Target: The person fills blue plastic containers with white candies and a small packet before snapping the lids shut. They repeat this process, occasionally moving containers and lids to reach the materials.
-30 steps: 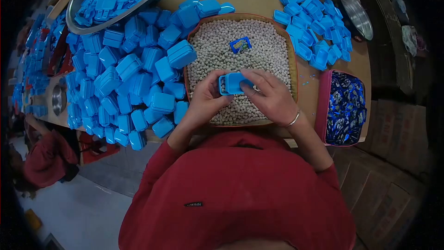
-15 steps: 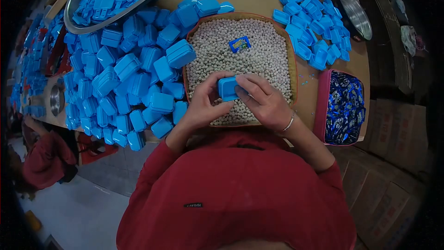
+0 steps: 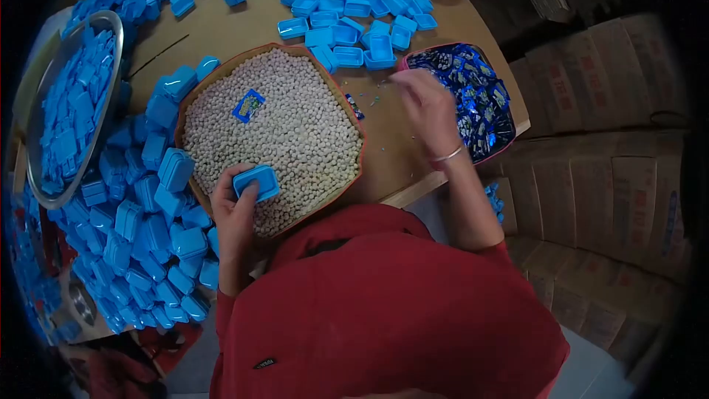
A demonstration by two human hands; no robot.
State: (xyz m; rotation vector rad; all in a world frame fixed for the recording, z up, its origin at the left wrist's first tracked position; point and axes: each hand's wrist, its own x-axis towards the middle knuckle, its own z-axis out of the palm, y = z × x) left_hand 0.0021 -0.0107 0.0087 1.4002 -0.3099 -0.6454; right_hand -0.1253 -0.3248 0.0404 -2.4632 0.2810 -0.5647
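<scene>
Blue plastic box (image 3: 258,183) sits gripped in the left hand (image 3: 238,203); the right hand (image 3: 430,109), loosely curled, hovers beside blue foil packets (image 3: 473,96).

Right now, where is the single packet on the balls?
In the head view, the packet lies in the far left part of the tray, beyond the left hand, with balls around it.

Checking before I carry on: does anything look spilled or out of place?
One blue packet lies on the white pellets, a second packet on the table beside their tray, both outside the packet tub. Small bits are scattered nearby.
</scene>
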